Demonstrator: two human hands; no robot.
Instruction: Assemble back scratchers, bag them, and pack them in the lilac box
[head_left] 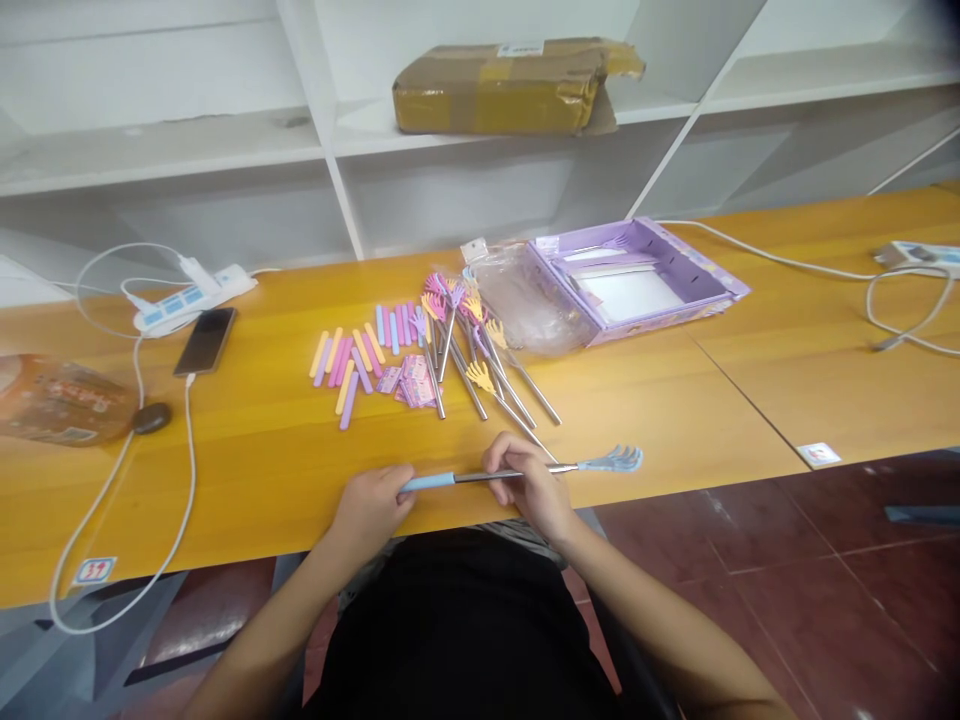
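A back scratcher with a light blue handle, a metal rod and a blue hand-shaped head lies level between my hands, over the table's front edge. My left hand is closed around the end of its blue handle. Fingers of my right hand wrap the metal rod near the head, which sticks out to the right. Just beyond lies a heap of metal rods with yellow, pink and purple hand-shaped heads. Coloured handle sleeves and small printed cards lie left of the heap.
A purple tray box stands behind right, with a clear plastic bag beside it. At left are a phone, a power strip, white cables and an orange package. A cardboard box rests on the shelf.
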